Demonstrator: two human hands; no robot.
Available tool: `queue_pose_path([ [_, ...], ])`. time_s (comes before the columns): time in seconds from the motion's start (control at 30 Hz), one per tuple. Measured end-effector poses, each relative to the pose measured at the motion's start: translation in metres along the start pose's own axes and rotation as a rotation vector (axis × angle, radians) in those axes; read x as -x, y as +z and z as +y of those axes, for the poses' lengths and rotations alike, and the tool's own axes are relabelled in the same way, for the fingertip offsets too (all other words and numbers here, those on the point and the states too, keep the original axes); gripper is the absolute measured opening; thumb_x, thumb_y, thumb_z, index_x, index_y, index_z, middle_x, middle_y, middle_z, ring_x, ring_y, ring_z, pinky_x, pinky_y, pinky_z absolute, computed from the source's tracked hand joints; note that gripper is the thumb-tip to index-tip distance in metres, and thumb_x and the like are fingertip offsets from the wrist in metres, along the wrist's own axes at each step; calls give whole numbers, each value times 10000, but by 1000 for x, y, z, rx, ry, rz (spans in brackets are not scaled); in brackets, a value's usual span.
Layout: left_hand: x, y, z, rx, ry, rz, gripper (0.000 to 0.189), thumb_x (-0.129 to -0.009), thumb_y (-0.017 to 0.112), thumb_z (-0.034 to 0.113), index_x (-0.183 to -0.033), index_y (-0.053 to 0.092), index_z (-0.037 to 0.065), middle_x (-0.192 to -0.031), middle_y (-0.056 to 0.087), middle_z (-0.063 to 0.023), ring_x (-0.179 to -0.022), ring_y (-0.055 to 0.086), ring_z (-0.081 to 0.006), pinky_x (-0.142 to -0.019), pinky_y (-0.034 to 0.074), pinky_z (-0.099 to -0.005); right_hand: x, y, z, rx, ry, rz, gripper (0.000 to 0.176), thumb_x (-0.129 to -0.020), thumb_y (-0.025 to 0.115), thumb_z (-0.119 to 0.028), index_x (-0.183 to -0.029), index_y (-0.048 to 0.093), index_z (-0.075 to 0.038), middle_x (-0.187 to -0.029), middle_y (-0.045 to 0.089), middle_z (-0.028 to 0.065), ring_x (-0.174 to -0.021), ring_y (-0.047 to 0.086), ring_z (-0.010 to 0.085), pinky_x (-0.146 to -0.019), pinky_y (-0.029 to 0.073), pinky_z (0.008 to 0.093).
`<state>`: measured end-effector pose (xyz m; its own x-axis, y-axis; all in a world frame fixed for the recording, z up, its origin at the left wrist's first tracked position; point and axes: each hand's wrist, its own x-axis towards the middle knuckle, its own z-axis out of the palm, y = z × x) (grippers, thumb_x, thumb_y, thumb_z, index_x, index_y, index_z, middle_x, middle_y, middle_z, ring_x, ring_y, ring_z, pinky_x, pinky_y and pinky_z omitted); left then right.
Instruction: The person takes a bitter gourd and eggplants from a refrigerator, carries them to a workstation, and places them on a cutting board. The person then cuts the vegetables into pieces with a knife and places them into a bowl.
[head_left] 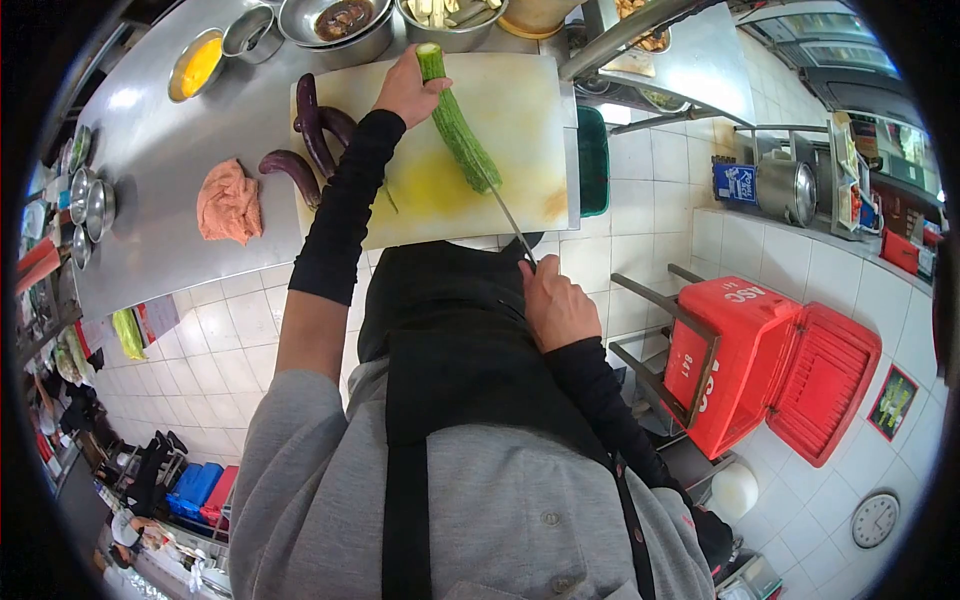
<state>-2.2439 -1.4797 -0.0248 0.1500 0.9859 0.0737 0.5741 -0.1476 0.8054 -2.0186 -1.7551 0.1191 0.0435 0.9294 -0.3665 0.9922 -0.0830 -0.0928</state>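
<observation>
A long green luffa [460, 135] with mottled skin lies slantwise over a yellow-stained white cutting board [530, 120]. Its pale cut end points away from me. My left hand [408, 92] is closed around the luffa near that far end. In my right hand [562, 303], at the board's near edge, is a knife [514, 222]. I grip its handle, and the thin blade reaches up to the near tip of the luffa. Left of my left forearm, several purple eggplants [314, 125] rest on the board, partly covered by the dark sleeve.
A crumpled pink cloth [229, 202] sits on the steel table [150, 190]. Metal bowls line the back, one with yellow liquid [202, 64]. Beside the board hangs a green bin [593, 160]. A red open-lidded cooler box [735, 365] stands to the right, near stool legs.
</observation>
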Motion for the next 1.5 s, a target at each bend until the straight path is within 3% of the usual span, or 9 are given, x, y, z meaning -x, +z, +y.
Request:
queue_pose_path([
  [0.23,2,3,-9,3,-8,14,461,-901,781,189,-1288,560,70,-1068,702,-143,-1021,693,-311,-919,519,-410,-11,1,10,57,-37,-9,395,-1080,500,-397,-882,478,-56,-649,678,181,-623,721,343,-515,574,440],
  [0.33,2,3,-11,-2,11,14,461,-894,787,179,-1283,563,75,-1065,703,-135,-1021,693,-304,-919,519,-407,-13,2,13,-3,-30,-43,399,-1082,494,-396,-906,466,-39,-663,670,226,-636,697,426,-544,558,516],
  [0.63,9,2,5,37,66,70,415,-895,777,126,-1253,575,69,-1074,709,-131,-1040,694,-298,-922,519,-397,-48,20,15,-117,-77,-84,414,-1075,498,-402,-918,499,-19,-724,690,246,-696,717,427,-576,570,523],
  [0.73,11,-3,0,29,106,133,418,-860,776,118,-1231,590,73,-1042,688,-173,-1023,675,-396,-890,527,-443,-48,23,7,-172,5,-127,388,-1077,486,-380,-944,498,-16,-744,703,254,-744,717,457,-671,583,562],
  [0.87,10,-16,6,47,65,188,403,-836,775,55,-1197,596,63,-1025,694,-152,-986,679,-379,-876,527,-446,-54,53,-2,-305,26,-111,395,-1082,478,-377,-963,505,-1,-760,706,266,-749,719,462,-671,586,559],
  [1.17,27,-21,-15,73,120,287,429,-834,815,78,-1204,601,39,-1036,707,-112,-974,699,-260,-914,527,-370,-87,142,-12,-449,32,-64,433,-1078,469,-430,-976,489,-10,-768,698,274,-740,699,482,-651,555,581],
  [1.3,26,-32,-10,27,60,224,453,-840,817,62,-1223,581,17,-1072,722,-114,-977,703,-235,-917,528,-352,-90,142,-13,-420,45,-89,475,-1073,457,-475,-992,492,-8,-780,703,268,-757,706,469,-660,555,581],
  [1.43,3,-40,-13,126,8,251,529,-815,843,39,-1251,546,-1,-1079,730,-110,-977,700,-206,-910,527,-340,-74,153,24,-408,-44,-26,514,-1064,465,-508,-1028,512,3,-791,710,250,-760,716,436,-646,563,544],
  [1.5,-7,-47,-25,107,-59,343,577,-787,874,66,-1253,540,1,-1102,717,-123,-988,690,-216,-911,524,-345,-34,123,59,-338,77,-104,440,-1058,488,-493,-1007,502,-56,-802,716,214,-738,713,426,-626,561,534],
])
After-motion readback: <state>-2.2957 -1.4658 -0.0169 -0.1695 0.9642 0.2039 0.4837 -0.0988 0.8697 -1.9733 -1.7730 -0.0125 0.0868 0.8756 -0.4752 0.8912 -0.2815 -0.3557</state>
